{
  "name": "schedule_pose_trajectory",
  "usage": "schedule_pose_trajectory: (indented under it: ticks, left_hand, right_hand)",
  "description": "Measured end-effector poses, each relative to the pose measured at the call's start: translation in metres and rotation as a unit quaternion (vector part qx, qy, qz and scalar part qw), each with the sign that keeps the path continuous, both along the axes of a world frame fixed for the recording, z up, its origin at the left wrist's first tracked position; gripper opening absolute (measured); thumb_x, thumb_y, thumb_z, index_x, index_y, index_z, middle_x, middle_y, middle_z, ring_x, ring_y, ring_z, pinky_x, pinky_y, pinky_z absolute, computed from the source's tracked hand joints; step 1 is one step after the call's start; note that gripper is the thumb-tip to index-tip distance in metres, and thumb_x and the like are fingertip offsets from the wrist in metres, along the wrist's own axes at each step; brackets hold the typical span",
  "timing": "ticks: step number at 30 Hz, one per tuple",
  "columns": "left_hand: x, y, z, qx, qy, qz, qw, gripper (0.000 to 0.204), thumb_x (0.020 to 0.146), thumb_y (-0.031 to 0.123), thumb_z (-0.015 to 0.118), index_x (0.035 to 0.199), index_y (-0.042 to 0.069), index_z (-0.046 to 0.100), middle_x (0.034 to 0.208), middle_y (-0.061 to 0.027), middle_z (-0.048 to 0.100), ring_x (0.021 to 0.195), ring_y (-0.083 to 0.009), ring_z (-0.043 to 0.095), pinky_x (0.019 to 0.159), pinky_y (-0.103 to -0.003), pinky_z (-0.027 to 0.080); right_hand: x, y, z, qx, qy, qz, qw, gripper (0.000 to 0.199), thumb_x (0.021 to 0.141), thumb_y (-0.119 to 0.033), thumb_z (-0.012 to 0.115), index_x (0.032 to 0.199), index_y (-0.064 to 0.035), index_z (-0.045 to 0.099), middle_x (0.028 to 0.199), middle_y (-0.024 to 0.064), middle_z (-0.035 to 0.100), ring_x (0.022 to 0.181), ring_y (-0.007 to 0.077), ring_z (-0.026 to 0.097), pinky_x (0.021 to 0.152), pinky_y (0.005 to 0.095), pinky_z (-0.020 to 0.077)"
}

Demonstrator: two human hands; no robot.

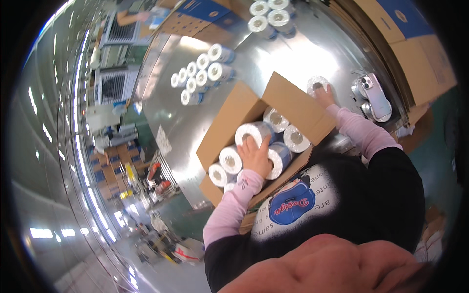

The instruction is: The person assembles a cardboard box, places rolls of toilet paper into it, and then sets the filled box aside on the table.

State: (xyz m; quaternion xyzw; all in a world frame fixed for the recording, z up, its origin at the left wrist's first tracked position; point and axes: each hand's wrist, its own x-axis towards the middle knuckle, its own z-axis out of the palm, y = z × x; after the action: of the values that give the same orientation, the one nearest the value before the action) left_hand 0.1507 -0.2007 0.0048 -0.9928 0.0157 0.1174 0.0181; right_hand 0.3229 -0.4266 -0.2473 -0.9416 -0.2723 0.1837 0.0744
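An open cardboard box [229, 115] stands on the metal table in front of me, with several white paper-like rolls [230, 159] upright inside, their round ends up. My left hand [255, 157] reaches into it and grips a roll [248, 131] that sits higher than its neighbours, fingertips at its core. Off to the right of the box, my right hand [326, 96] holds another wrapped roll [317, 82] by its top, fingers over the core hole. That roll is beside the raised box flap [298, 105].
Several rolls stand grouped on the table's left [198, 80], and more at its far side [270, 18]. A phone [376, 93] rests on rolls at the right edge. Cardboard boxes [420, 63] flank the right. Another person's arm [129, 18] shows at the far left.
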Motion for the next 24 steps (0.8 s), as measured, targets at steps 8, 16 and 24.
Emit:
schedule_pose_trajectory:
  ticks: [8, 16, 24]
  left_hand:
    - [0.002, 0.005, 0.016, 0.011, 0.016, -0.048, 0.999, 0.054, 0.06, 0.017, 0.072, 0.114, 0.021, 0.065, 0.106, -0.0178, 0.05, 0.108, -0.0376, 0.046, 0.09, -0.047, 0.035]
    - [0.003, 0.004, 0.045, 0.067, 0.144, -0.007, 0.987, 0.047, 0.066, 0.034, 0.076, 0.11, 0.019, 0.067, 0.105, -0.0151, 0.058, 0.11, -0.032, 0.052, 0.09, -0.044, 0.039]
    - [-0.027, 0.056, 0.083, -0.172, 0.043, -0.015, 0.984, 0.055, 0.077, 0.036, 0.071, 0.127, 0.017, 0.059, 0.114, -0.017, 0.061, 0.109, -0.0318, 0.057, 0.093, -0.041, 0.044]
  right_hand:
    - [0.11, -0.018, 0.089, 0.345, 0.065, -0.32, 0.88, 0.037, 0.084, -0.041, 0.06, 0.112, -0.0167, 0.064, 0.113, 0.0139, 0.061, 0.104, 0.0309, 0.059, 0.091, 0.0468, 0.0461]
    - [0.048, 0.048, 0.309, 0.478, 0.228, 0.302, 0.793, 0.024, 0.083, -0.026, 0.063, 0.1, -0.0104, 0.068, 0.103, 0.0068, 0.063, 0.096, 0.0239, 0.061, 0.083, 0.0389, 0.0476]
    - [-0.072, 0.09, 0.281, -0.013, -0.102, 0.412, 0.905, 0.029, 0.069, -0.018, 0.066, 0.097, -0.0162, 0.071, 0.108, 0.0143, 0.059, 0.114, 0.0289, 0.05, 0.094, 0.0443, 0.0342]
